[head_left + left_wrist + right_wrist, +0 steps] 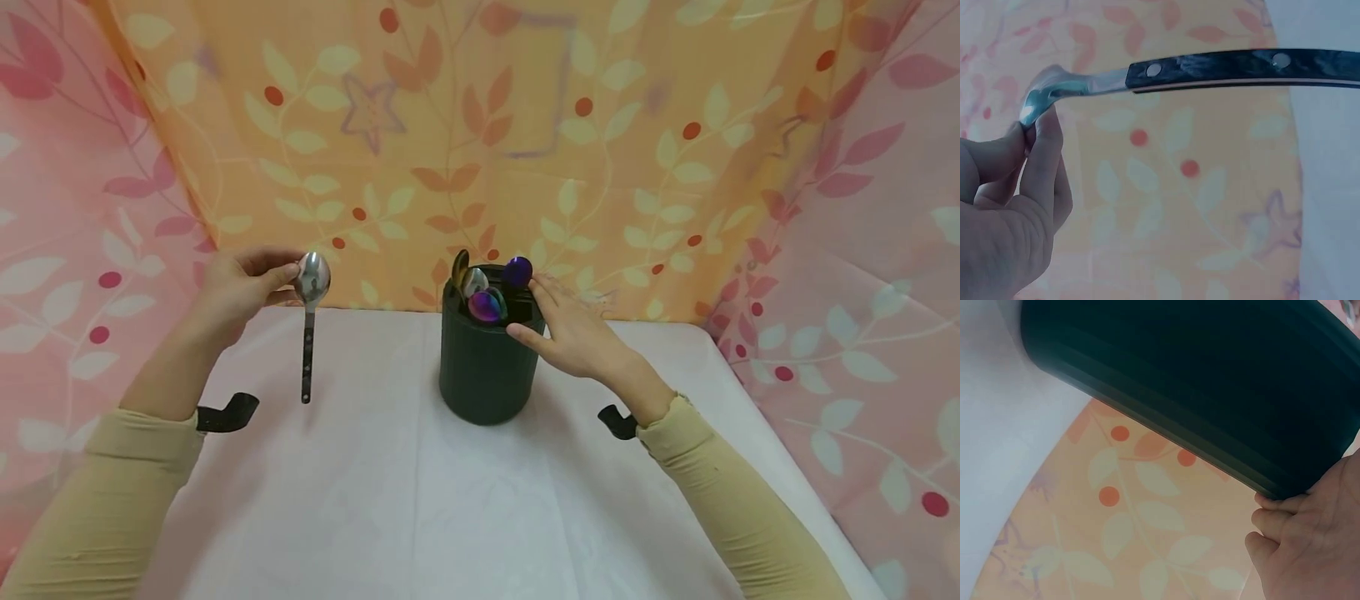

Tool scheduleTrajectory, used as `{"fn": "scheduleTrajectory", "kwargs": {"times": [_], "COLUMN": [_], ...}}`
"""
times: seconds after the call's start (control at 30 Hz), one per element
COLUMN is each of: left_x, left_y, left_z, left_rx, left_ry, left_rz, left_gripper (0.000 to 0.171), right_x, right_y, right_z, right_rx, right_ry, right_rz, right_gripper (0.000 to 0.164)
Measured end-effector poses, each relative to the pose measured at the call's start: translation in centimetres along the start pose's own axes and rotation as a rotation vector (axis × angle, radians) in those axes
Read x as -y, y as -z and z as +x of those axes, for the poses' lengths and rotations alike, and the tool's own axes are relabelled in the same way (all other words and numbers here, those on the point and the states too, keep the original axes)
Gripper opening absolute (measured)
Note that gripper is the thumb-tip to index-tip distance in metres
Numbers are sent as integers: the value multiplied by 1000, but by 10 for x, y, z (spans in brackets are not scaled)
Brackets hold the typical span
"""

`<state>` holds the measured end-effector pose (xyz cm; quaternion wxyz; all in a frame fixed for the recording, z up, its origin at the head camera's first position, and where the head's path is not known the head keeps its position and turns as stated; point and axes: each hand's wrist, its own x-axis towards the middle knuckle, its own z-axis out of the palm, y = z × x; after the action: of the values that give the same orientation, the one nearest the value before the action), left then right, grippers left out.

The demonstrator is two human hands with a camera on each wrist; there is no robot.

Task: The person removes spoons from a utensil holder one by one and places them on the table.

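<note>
Judged step: support the spoon at left; steady the utensil holder at right.

1. Left hand [242, 292]: the fingers and thumb pinch the black-handled metal spoon [308, 328] by its bowl, handle hanging down over the left part of the desk [367, 475]. Apply firm, even pressure; a smooth, curved bowl is likely to swivel under a light pinch. Control the handle end, where the weight probably lies. Its clearance from the desk cannot be confirmed.

2. Utensil holder [486, 375]: the dark cylinder stands upright, well apart from the spoon. At its mouth show a gold-toned utensil [461, 268], a silver spoon [475, 282], an iridescent spoon [486, 307] and a violet spoon [517, 271]. Avoid knocking these heads.

3. Right hand [579, 333]: the fingers are extended and rest against the holder's right side near the rim, thumb at the near edge, without clenching. Brace lightly; excess side pressure could tip the holder.

View differences:

- Left wrist: shows the spoon in profile, with bent neck, handle rivets and pinch at the bowl's edge. It crops the handle end.
- Head: alone shows the whole spoon and the holder's assorted contents.
- Right wrist: shows the holder's outer wall and the fingers meeting it near the rim; the thumb is not visible there.
</note>
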<state>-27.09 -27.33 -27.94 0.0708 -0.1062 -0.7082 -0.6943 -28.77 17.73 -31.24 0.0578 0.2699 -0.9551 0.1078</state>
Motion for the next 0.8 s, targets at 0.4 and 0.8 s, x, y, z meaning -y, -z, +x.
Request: {"fn": "scheduleTrajectory", "kwargs": {"times": [0.4,0.8], "left_x": [56,90], "left_y": [76,146], "left_z": [6,-6], "left_rx": [143,105], "left_ry": [285,501], "left_rz": [320,207], "left_gripper": [21,38], "right_x": [1,4], "right_y": [-1,1], "right_z": [0,-1], "right_rx": [-8,1], "right_ry": [9,1], "right_rz": [0,8], "right_gripper": [99,99]}}
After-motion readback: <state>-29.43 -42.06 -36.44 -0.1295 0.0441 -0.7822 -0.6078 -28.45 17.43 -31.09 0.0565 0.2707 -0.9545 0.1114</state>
